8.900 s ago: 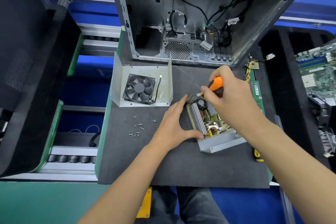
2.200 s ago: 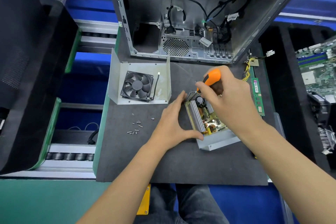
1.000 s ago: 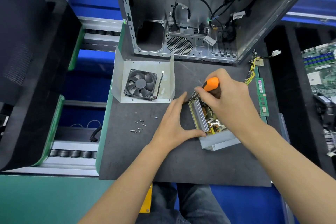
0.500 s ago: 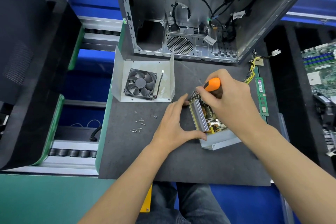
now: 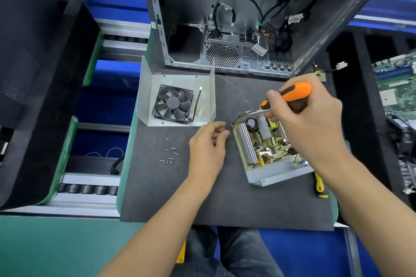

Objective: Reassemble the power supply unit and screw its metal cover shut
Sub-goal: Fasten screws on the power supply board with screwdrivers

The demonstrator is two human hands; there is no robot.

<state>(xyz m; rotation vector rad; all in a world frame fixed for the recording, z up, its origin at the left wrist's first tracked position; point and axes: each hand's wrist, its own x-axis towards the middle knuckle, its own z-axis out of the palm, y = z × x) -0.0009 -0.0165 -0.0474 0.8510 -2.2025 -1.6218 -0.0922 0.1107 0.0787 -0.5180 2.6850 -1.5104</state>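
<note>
The open power supply unit [image 5: 258,146] lies on the dark mat, its circuit board and heat sinks exposed in a grey metal tray. My right hand [image 5: 308,123] hovers over its far end, shut on an orange-handled screwdriver [image 5: 290,94] whose tip points left over the unit's far corner. My left hand [image 5: 207,148] rests on the mat just left of the unit, fingers loosely curled, apart from it. The metal cover [image 5: 177,96] with a black fan [image 5: 172,104] inside lies upside down farther left. Several loose screws [image 5: 170,156] lie on the mat.
An open computer case [image 5: 247,18] with cables stands at the back. A second yellow-handled tool [image 5: 319,185] lies right of the unit. A motherboard [image 5: 398,87] sits at the far right. A black panel [image 5: 33,74] and roller conveyor [image 5: 87,188] are on the left.
My left hand let go of the unit's left side and drew back to the left. My right hand lifted the screwdriver, its handle now tilted to the right.
</note>
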